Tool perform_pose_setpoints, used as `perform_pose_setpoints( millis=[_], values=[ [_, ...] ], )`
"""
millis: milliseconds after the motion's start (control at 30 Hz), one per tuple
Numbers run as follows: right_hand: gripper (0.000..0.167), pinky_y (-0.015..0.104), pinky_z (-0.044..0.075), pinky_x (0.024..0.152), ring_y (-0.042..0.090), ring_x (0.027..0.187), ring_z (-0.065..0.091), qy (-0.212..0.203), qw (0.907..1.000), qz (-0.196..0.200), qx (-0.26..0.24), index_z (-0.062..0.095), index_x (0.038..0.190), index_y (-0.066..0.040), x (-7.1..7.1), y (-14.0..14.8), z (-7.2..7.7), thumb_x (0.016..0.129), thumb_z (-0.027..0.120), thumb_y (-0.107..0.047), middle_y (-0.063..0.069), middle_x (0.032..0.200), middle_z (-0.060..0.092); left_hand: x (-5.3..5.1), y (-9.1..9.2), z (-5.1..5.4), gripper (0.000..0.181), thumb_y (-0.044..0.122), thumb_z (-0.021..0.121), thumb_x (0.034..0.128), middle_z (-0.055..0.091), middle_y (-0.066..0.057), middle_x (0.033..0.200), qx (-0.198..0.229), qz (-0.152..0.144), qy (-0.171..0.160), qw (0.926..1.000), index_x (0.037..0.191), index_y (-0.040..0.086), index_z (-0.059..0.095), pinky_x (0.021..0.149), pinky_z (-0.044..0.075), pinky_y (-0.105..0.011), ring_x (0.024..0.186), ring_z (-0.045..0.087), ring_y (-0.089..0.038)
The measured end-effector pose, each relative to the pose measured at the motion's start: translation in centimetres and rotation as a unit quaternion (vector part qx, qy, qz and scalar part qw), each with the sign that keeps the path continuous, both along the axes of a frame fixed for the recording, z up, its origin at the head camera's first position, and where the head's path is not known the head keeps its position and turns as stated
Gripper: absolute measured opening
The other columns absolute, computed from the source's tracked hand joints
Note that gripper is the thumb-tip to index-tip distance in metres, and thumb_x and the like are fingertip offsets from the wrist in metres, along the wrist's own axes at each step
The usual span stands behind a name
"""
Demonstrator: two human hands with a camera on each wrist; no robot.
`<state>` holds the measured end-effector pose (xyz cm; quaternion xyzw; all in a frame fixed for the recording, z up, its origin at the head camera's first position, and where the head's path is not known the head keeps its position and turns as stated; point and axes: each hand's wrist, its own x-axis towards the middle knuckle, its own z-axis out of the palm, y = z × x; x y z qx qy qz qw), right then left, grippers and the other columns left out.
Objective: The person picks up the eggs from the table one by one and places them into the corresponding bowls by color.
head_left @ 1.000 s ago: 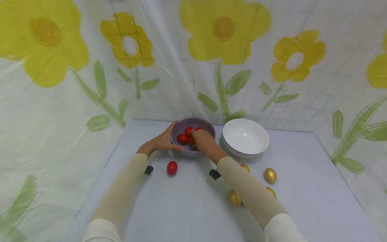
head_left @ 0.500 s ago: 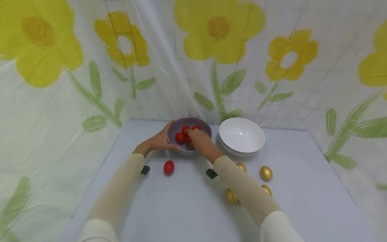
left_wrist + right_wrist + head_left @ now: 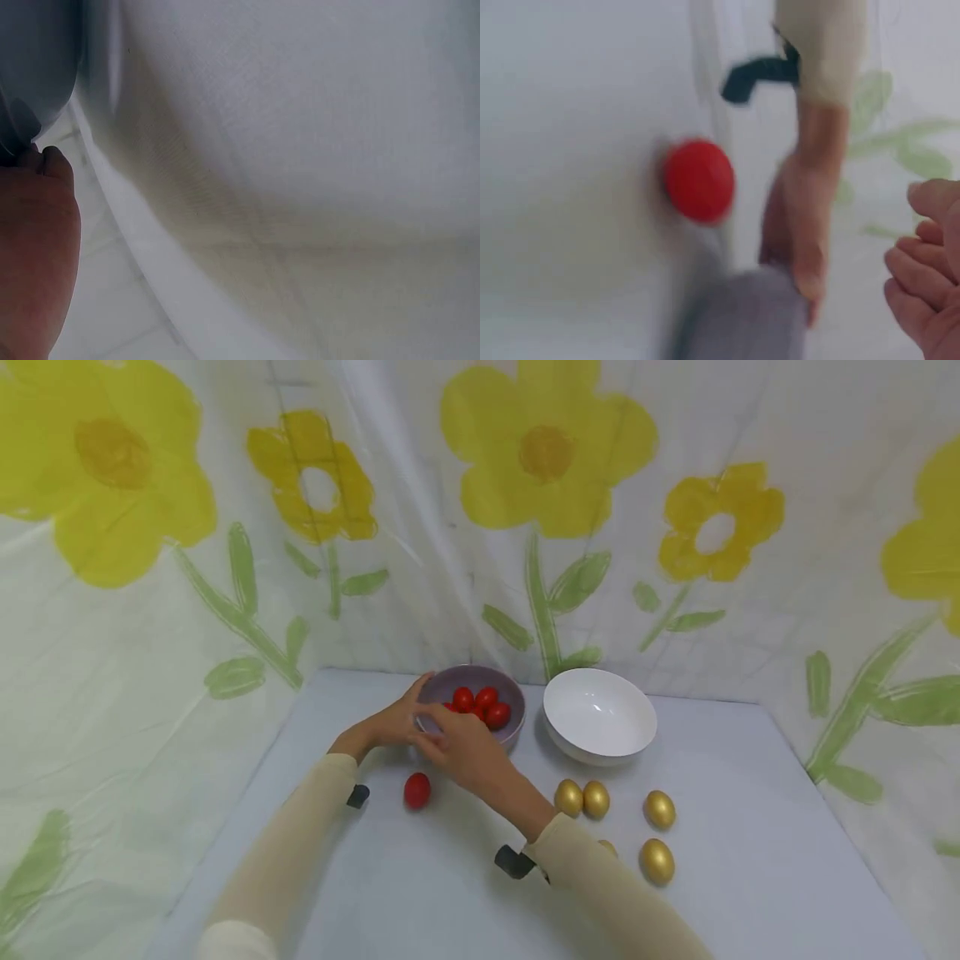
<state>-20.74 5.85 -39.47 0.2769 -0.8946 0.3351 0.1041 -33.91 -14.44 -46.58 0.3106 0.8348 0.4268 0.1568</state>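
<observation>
Several red eggs (image 3: 497,716) lie in the purple bowl (image 3: 513,692) at the back of the table. My left hand (image 3: 390,722) holds the bowl's left rim; the left wrist view shows its fingers (image 3: 54,161) against the bowl's side. My right hand (image 3: 468,752) hangs over the front left of the bowl, its fingers relaxed, holding nothing; in the right wrist view this hand (image 3: 930,262) is at the right edge. One red egg (image 3: 417,791), also in the right wrist view as a red egg (image 3: 700,181), lies on the table in front of the bowl.
A white bowl (image 3: 600,714) stands right of the purple one. Several golden eggs (image 3: 660,810) lie on the table at right, one partly behind my right sleeve (image 3: 600,877). A flowered curtain (image 3: 420,568) hangs behind the table's back edge.
My right hand has come out from among the red eggs and moved left and nearer, with no egg in it. My left hand stays at the bowl. More golden eggs show.
</observation>
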Motion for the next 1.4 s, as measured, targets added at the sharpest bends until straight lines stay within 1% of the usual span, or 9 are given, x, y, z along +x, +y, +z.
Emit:
perform_pose_setpoints(
  millis=[67,167,233,333,467,600,767,1200,1400],
  values=[
    [0.044,0.020,0.056,0.070,0.005,0.073,0.063,-0.018,0.9998,0.008,0.009,0.064,0.141,-0.015,1.2,-0.4,-1.1,0.101,0.075,-0.032,-0.007,0.098,0.074,0.2,0.1,0.0,0.133,0.043,0.092,0.0807,0.008,-0.012,0.177,0.005,-0.002,0.006,1.0000,0.170,0.016,-0.003,0.127,0.018,-0.063,0.161,0.014,-0.037],
    [0.050,0.025,0.058,0.087,0.008,0.094,0.067,-0.053,0.9975,0.006,0.045,0.063,0.143,-0.016,2.4,-0.6,-2.9,0.099,0.077,-0.037,-0.004,0.129,0.073,0.5,0.4,-0.1,0.135,0.043,0.093,0.0795,0.015,-0.012,0.175,0.016,-0.005,0.007,0.9998,0.170,0.015,-0.003,0.127,0.020,-0.060,0.159,0.021,-0.036],
    [0.058,0.027,0.057,0.093,0.011,0.101,0.067,-0.071,0.9951,0.006,0.068,0.061,0.145,-0.015,2.8,-0.8,-3.9,0.096,0.081,-0.038,-0.001,0.134,0.071,0.6,0.6,-0.4,0.138,0.043,0.095,0.0770,0.019,-0.010,0.174,0.018,0.001,0.000,0.9998,0.170,0.017,-0.003,0.127,0.021,-0.059,0.158,0.025,-0.034],
    [0.067,0.029,0.058,0.093,0.012,0.100,0.068,-0.093,0.9917,0.006,0.088,0.058,0.148,-0.013,3.0,-1.4,-4.7,0.092,0.085,-0.038,0.003,0.136,0.070,0.5,0.4,-0.4,0.139,0.046,0.096,0.0760,0.022,-0.008,0.173,0.008,0.007,0.003,0.9999,0.171,0.019,-0.002,0.127,0.023,-0.059,0.156,0.028,-0.033],
    [0.071,0.032,0.057,0.099,0.013,0.112,0.069,-0.095,0.9903,0.001,0.101,0.058,0.147,-0.011,2.7,-2.0,-5.2,0.089,0.088,-0.038,0.004,0.136,0.070,0.0,0.0,0.2,0.139,0.047,0.096,0.0756,0.022,-0.008,0.172,-0.002,0.012,0.020,0.9997,0.170,0.017,-0.001,0.126,0.023,-0.060,0.156,0.028,-0.033],
    [0.061,0.029,0.056,0.098,0.012,0.108,0.068,-0.085,0.9921,0.000,0.092,0.062,0.139,-0.010,2.4,-2.4,-6.3,0.089,0.089,-0.033,0.003,0.125,0.072,-0.2,-0.2,0.5,0.140,0.045,0.098,0.0740,0.022,-0.008,0.172,0.006,0.021,0.019,0.9996,0.171,0.018,0.000,0.126,0.023,-0.060,0.156,0.027,-0.032],
    [0.050,0.028,0.055,0.097,0.010,0.103,0.064,-0.097,0.9921,-0.010,0.079,0.066,0.134,-0.010,2.8,-2.4,-7.6,0.091,0.087,-0.023,0.000,0.117,0.073,0.1,-0.1,-0.1,0.142,0.047,0.098,0.0727,0.024,-0.006,0.172,0.009,0.015,0.000,0.9998,0.171,0.018,0.000,0.126,0.025,-0.058,0.155,0.029,-0.030],
    [0.052,0.027,0.055,0.098,0.007,0.105,0.064,-0.111,0.9929,-0.010,0.043,0.067,0.134,-0.014,2.8,-1.6,-8.0,0.088,0.090,-0.024,-0.003,0.118,0.073,0.2,0.3,-0.5,0.140,0.049,0.097,0.0737,0.023,-0.006,0.172,0.001,0.023,0.005,0.9997,0.171,0.022,-0.001,0.126,0.026,-0.059,0.155,0.029,-0.031],
    [0.051,0.032,0.054,0.105,0.012,0.118,0.065,-0.130,0.9915,0.000,0.011,0.066,0.135,-0.018,3.0,-0.7,-5.8,0.089,0.088,-0.023,-0.005,0.126,0.072,0.1,0.1,-0.6,0.135,0.039,0.096,0.0782,0.024,-0.008,0.171,0.019,0.011,-0.004,0.9998,0.171,0.020,-0.001,0.125,0.026,-0.061,0.154,0.029,-0.034]
  ],
)
